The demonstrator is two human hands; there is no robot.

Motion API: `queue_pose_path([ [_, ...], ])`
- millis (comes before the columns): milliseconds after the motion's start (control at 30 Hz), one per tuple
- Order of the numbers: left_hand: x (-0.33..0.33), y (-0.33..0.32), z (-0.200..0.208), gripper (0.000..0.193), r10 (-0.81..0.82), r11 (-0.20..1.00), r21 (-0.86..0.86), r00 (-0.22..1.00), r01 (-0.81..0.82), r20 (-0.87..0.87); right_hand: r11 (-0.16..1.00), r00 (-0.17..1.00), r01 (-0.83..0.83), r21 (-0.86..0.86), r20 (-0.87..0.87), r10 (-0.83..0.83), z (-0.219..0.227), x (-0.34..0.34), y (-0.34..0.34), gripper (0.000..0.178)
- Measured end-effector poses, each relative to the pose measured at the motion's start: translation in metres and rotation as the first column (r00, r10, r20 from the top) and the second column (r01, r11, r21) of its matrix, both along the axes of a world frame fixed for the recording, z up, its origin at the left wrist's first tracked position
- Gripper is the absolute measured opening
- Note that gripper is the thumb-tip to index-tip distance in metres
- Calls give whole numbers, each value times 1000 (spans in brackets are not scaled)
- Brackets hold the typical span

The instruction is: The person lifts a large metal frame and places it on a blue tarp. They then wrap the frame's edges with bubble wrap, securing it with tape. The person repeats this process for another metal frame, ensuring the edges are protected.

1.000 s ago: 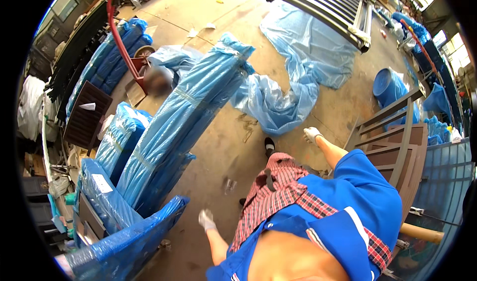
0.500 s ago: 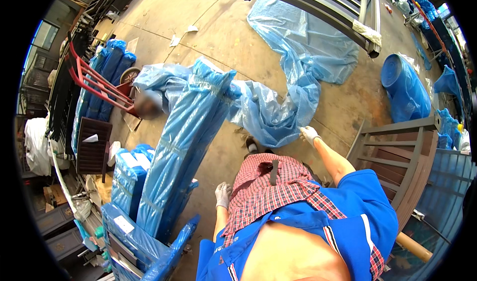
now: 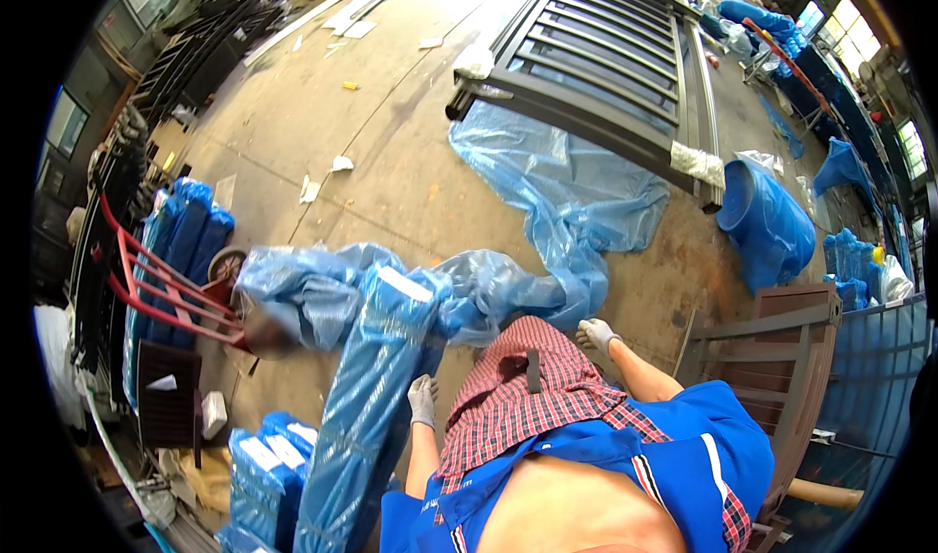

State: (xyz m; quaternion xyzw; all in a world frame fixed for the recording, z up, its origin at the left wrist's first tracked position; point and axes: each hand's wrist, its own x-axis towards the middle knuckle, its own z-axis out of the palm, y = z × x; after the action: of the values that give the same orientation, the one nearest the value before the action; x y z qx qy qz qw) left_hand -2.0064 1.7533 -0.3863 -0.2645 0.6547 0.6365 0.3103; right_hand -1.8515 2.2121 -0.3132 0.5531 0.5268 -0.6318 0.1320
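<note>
My left hand (image 3: 423,401), in a pale work glove, hangs beside a long bundle (image 3: 366,406) wrapped in blue plastic film. Its fingers are loosely bent and apart, and nothing shows in them. My right hand (image 3: 596,337), also gloved, is out to the right of my checked apron (image 3: 528,387). Those fingers are slightly curled and seem to hold nothing. Just beyond it lies a crumpled sheet of blue plastic film (image 3: 576,260), trailing across the floor from under a dark metal railing panel (image 3: 596,113) to the bundle's far end.
A red hand truck (image 3: 171,279) stands at the left near more blue-wrapped packs (image 3: 269,465). To the right are a blue drum (image 3: 767,221) and a stack of brown panels with a grey frame (image 3: 782,358). Paper scraps (image 3: 310,190) lie on the concrete floor (image 3: 391,152).
The view has tilted up, showing more of the far floor and railing panel. My right hand has come nearer my body, away from the film's edge. The left hand has moved slightly forward.
</note>
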Motion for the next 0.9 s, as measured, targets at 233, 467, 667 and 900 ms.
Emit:
queue_pose_path([
  [233, -145, 151, 61, 30, -164, 965, 159, 951, 210, -263, 957, 954, -162, 240, -209, 214, 32, -180, 107, 31],
  [467, -249, 268, 65, 26, -72, 987, 122, 973, 101, -221, 559, 609, -261, 787, -315, 728, 155, -433, 184, 34],
  [667, -322, 323, 93, 30, -279, 951, 28, 898, 307, -341, 535, 628, -332, 777, -242, 740, 180, -550, 229, 33],
  [900, -414, 312, 78, 30, -490, 872, -182, 788, 455, -372, 644, 733, -352, 679, -229, 641, 161, -567, 223, 35],
])
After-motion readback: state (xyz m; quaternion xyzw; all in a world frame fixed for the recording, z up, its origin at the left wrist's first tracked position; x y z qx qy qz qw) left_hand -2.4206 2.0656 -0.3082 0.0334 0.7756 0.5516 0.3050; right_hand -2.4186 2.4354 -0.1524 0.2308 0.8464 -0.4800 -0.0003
